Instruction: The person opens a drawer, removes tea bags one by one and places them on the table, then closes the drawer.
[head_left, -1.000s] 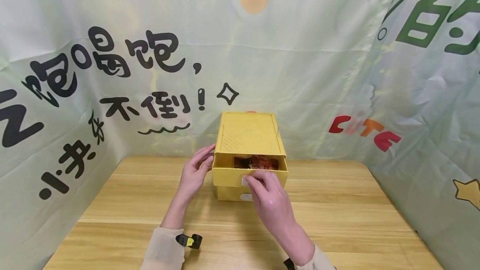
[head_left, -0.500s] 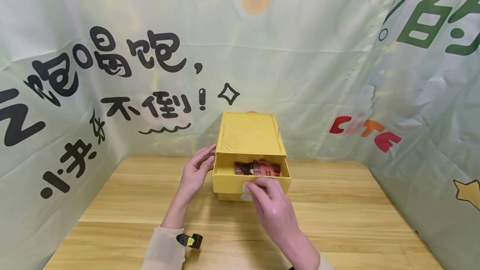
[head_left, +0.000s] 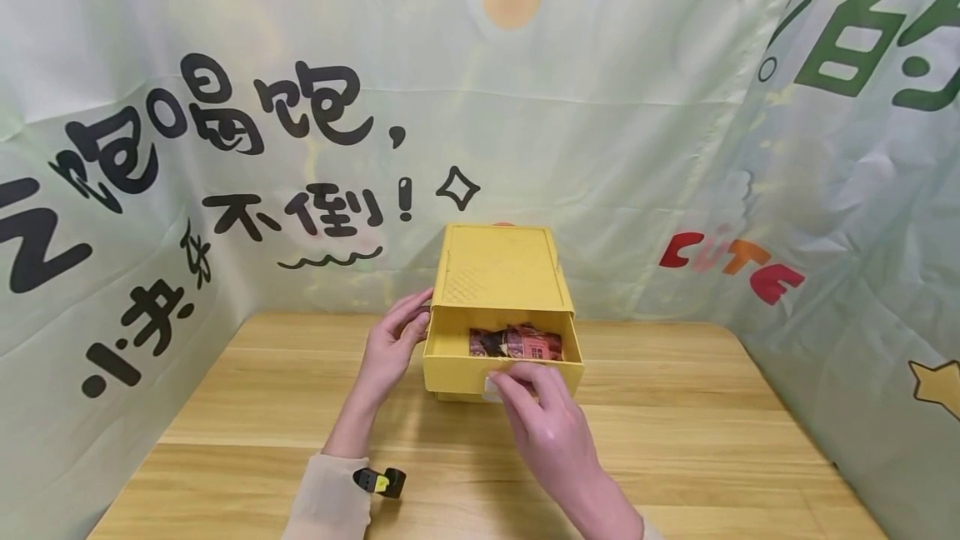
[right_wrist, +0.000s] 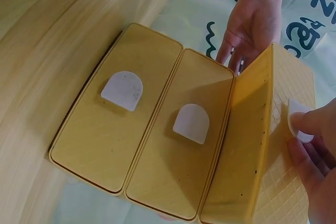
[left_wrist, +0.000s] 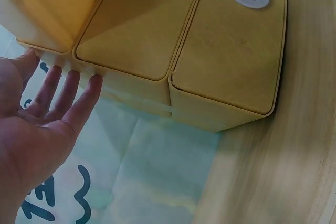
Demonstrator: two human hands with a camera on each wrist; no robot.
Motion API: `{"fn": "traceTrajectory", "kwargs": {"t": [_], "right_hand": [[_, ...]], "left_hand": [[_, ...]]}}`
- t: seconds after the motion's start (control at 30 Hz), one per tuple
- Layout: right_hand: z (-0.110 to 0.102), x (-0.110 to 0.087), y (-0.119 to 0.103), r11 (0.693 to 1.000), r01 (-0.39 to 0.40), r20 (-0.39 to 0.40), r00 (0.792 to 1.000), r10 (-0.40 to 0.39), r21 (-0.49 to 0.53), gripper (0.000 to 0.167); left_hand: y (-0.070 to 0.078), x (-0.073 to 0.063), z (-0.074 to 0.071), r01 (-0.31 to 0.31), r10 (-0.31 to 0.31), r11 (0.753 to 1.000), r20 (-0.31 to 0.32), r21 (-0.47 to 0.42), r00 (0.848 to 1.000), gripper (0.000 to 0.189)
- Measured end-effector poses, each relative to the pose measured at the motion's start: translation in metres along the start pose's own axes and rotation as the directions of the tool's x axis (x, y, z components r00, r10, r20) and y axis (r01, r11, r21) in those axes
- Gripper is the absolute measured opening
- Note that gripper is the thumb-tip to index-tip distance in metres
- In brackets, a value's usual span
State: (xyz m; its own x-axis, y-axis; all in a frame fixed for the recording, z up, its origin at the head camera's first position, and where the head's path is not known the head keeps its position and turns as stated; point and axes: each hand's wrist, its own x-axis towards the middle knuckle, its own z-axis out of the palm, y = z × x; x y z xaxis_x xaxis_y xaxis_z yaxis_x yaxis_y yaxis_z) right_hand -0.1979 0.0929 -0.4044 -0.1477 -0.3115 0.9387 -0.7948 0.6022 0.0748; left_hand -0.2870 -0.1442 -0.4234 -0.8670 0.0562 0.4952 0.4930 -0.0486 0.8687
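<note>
A yellow drawer cabinet (head_left: 495, 265) stands at the back of the table, its top drawer (head_left: 453, 374) pulled out toward me. Dark red snack packets (head_left: 536, 345) lie inside, toward the drawer's right. My right hand (head_left: 551, 427) pinches the white tab handle (right_wrist: 298, 120) on that drawer's front between thumb and fingers. On the cabinet's left side, my left hand (head_left: 390, 344) rests with extended fingers; the left wrist view shows its fingertips (left_wrist: 94, 81) against the side wall. Two lower drawers (right_wrist: 118, 135) are closed in the right wrist view, each with a white tab.
The cabinet sits on a wooden table (head_left: 675, 423). Printed cloth (head_left: 600, 148) hangs behind it and along both sides. A black and yellow strap piece (head_left: 380, 482) shows at the left wrist, beside a beige sleeve (head_left: 327, 497).
The right hand has drawn the top drawer farther out toward me, and more of the packets shows. The left hand has stayed at the cabinet's side.
</note>
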Motion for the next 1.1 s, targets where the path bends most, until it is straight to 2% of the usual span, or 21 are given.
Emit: {"fn": "traceTrajectory", "kwargs": {"t": [0.13,0.37,0.67,0.9,1.03,1.1], "right_hand": [[-0.002,0.001,0.0,1.0,0.001,0.006,1.0,-0.001,0.008,0.03],[-0.008,0.004,0.002,1.0,0.009,-0.004,1.0,-0.009,0.025,0.026],[-0.025,0.019,0.011,0.999,-0.013,-0.028,1.0,0.014,0.034,0.026],[-0.04,0.034,0.025,0.999,-0.033,0.046,0.998,0.032,0.021,0.03],[-0.049,0.045,0.036,0.998,-0.058,0.129,0.99,0.055,0.017,0.033],[-0.053,0.05,0.042,0.996,-0.085,0.187,0.979,0.082,0.009,0.033]], "left_hand": [[-0.001,-0.001,0.0,0.023,-0.023,1.0,-0.004,0.012,1.0,0.04],[-0.004,0.0,0.0,0.098,-0.097,0.994,-0.015,0.038,0.995,0.041],[-0.004,0.0,0.0,0.177,-0.178,0.982,-0.003,0.06,0.984,0.043],[-0.005,-0.001,0.0,0.21,-0.21,0.978,0.028,0.017,0.977,0.045],[-0.006,-0.001,0.0,0.226,-0.227,0.974,0.032,0.032,0.973,0.046],[-0.006,-0.001,0.0,0.232,-0.233,0.972,0.037,0.038,0.972,0.046]]}}
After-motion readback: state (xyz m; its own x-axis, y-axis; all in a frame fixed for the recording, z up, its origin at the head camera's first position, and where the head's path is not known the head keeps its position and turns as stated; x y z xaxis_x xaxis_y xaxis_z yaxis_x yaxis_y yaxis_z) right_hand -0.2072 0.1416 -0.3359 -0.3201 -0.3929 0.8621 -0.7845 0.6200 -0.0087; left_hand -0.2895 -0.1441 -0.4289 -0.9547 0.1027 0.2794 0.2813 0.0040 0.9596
